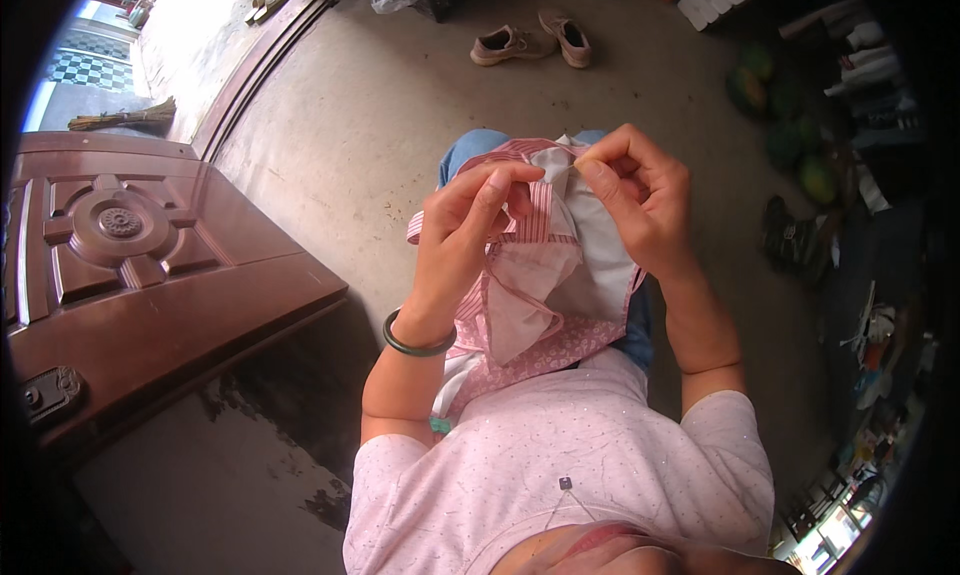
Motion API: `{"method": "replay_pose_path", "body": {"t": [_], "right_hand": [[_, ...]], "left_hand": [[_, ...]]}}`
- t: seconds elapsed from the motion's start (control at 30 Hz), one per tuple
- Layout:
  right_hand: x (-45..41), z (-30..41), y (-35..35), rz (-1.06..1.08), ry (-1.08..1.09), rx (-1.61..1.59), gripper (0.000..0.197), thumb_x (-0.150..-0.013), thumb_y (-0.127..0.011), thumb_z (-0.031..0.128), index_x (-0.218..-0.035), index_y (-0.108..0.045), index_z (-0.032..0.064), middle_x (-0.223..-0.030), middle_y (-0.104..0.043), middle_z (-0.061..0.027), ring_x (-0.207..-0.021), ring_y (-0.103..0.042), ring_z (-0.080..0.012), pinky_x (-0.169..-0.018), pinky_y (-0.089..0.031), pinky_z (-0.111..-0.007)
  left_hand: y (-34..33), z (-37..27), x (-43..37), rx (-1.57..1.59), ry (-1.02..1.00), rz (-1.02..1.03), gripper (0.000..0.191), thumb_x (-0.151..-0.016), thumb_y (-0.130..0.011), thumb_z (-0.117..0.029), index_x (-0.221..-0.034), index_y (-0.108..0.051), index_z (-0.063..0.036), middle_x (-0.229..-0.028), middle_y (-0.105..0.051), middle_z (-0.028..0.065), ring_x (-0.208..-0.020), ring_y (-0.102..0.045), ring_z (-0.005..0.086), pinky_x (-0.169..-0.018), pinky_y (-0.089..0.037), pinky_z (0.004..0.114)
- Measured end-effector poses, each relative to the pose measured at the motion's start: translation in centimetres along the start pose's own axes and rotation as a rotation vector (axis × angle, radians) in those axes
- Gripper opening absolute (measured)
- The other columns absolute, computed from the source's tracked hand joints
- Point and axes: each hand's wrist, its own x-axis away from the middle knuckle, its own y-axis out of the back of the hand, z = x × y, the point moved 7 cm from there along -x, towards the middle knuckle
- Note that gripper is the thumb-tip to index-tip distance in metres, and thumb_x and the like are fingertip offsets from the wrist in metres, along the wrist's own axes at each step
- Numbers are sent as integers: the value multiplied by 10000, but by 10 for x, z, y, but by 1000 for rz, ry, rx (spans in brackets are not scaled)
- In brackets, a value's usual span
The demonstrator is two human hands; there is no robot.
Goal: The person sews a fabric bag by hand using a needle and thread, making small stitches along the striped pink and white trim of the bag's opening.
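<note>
A pink-and-white sewn cloth piece [529, 275] with striped bands and a floral print lies across my lap, its pale inner side partly turned up. My left hand [480, 207] is over its striped part, with the thumb against the side of the index finger and the other fingers curled. Whether it grips the cloth or a thread is not clear. To its right, my right hand [637, 192] pinches thumb and index fingertip together at a very thin, pale thing, too small to name. The fingertips of both hands are close but apart, above the cloth's far edge.
A brown panelled door [172, 237] stands at the left, beside a threshold with a straw broom [127, 116] beyond. Brown shoes [517, 44] rest on the concrete floor ahead. Several green melon-like fruits [817, 177] and cluttered household items line the dim right side.
</note>
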Motion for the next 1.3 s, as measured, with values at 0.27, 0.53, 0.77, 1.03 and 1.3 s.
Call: {"method": "replay_pose_path", "body": {"t": [0.27, 0.53, 0.77, 1.03, 1.3], "right_hand": [[-5, 7, -9, 70, -4, -28, 51, -922, -642, 30, -874, -622, 26, -732, -592, 51, -657, -470, 14, -545, -326, -185], [-12, 12, 0, 23, 40, 31, 64, -931, -657, 64, -888, -631, 24, -735, -601, 52, -650, -472, 12, -546, -323, -184], [-10, 8, 1, -4, 26, 13, 68, -934, -653, 63, -883, -631, 24, -723, -595, 61, -641, -471, 11, -545, -323, -185], [3, 3, -27, 205, 151, 216, 83, -813, -688, -5, -840, -622, 39, -616, -515, -24, -555, -486, -80, -517, -366, -269], [0, 10, -19, 203, 86, 104, 58, -846, -679, -6, -857, -624, 11, -636, -531, -8, -579, -466, -40, -515, -356, -243]], "left_hand": [[-11, -10, -5, -103, -83, 4, 235, -916, -722, -60, -1141, -707, 6, -896, -636, -5, -812, -586, 63, -693, -469, 196], [-9, -19, -4, 45, -87, 41, 124, -910, -723, -44, -1006, -743, 31, -903, -671, 47, -769, -605, 92, -683, -496, 226], [-12, -12, -2, 171, -35, 134, 142, -914, -714, -90, -982, -727, 34, -865, -636, 57, -695, -575, 117, -580, -432, 204], [-9, -10, -2, 310, 0, -24, 148, -902, -696, 9, -1046, -731, 22, -968, -616, 16, -689, -512, 67, -584, -400, 196], [-24, -47, 14, -692, -596, -191, 237, -798, -710, 123, -995, -733, -7, -850, -614, 61, -668, -564, 100, -526, -421, 222]]}}
